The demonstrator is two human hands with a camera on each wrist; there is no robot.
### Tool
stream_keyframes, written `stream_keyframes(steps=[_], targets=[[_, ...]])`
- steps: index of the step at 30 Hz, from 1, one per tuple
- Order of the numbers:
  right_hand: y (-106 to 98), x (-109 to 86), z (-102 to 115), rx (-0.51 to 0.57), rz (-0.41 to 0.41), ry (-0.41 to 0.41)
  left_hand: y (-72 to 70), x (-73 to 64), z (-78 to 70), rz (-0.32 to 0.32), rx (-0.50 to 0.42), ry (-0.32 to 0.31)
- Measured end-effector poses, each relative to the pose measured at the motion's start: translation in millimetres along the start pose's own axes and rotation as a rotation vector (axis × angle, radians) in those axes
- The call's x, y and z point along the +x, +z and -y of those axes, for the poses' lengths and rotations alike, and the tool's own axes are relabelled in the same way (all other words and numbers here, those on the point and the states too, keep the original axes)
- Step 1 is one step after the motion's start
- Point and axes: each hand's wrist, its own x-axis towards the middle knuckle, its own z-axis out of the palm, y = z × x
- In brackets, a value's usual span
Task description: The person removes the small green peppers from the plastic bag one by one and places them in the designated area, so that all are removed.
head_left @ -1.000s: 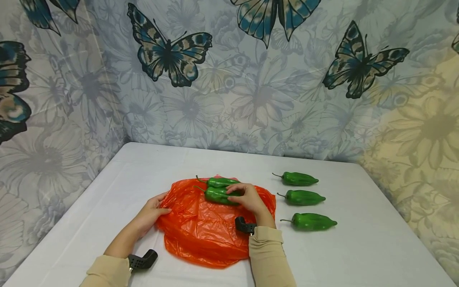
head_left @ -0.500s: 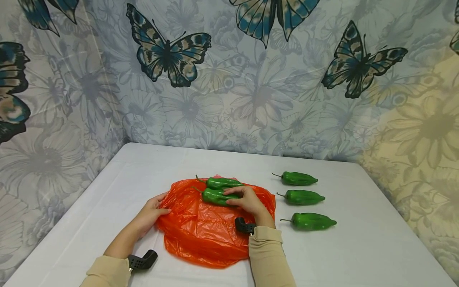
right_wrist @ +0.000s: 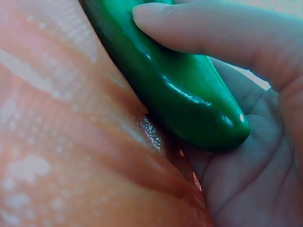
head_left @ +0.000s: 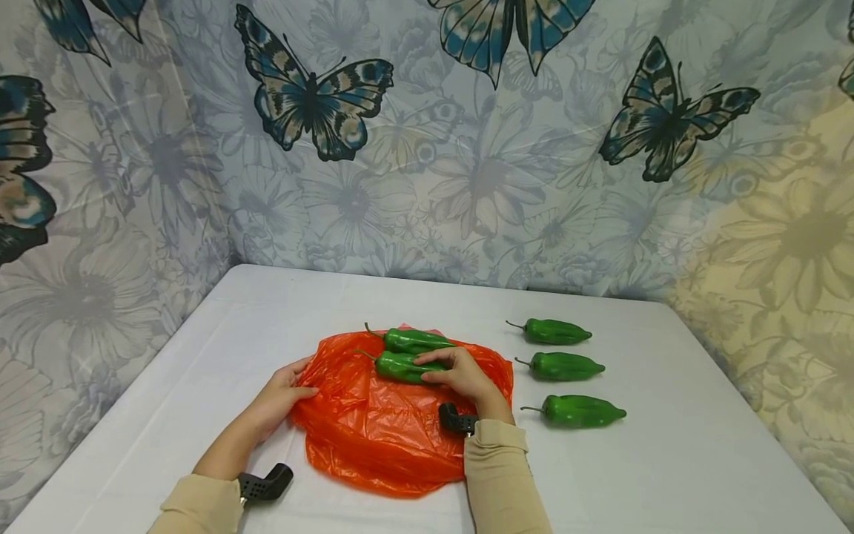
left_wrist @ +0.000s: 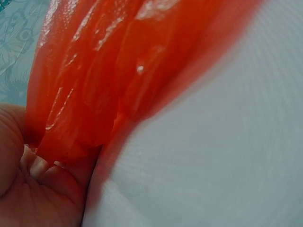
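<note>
- Right hand (head_left: 460,372) closed round the near pepper (head_left: 396,366), thumb (right_wrist: 203,26) laid over it, tip end toward the palm.
- Near pepper over the far half of the bag (head_left: 383,437), stem pointing left, away from the grip; long axis runs roughly left to right.
- Far pepper (head_left: 414,340) just beyond, nearly parallel; cannot tell whether the two touch.
- Key relation, by my judgement: grip sits at the tip end, so lining up beside the far pepper turns on where the stem end points.
- Left hand (head_left: 280,397) pinches the bag's left edge, apart from both peppers; right hand nearer.
- Three loose peppers (head_left: 565,366) right of the bag, stems toward it.
</note>
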Motion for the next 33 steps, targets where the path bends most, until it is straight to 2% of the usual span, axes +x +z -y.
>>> stream_keyframes(steps=[11, 19, 27, 33], targets=[[-2, 0.2, 5, 0.039, -0.007, -0.009, -0.2, -0.2, 0.0, -0.012, -0.007, -0.009], [-5, -0.5, 12, 0.061, -0.01, -0.026, 1.8, -0.8, -0.3, -0.01, 0.006, 0.019], [-8, -3.3, 22, 0.126, 0.01, -0.019, 1.9, -2.5, -1.7, -0.016, -0.002, 0.005], [-15, -9.4, 30, 0.135, 0.004, -0.007, 1.6, -1.7, -2.0, -0.015, -0.001, -0.007]])
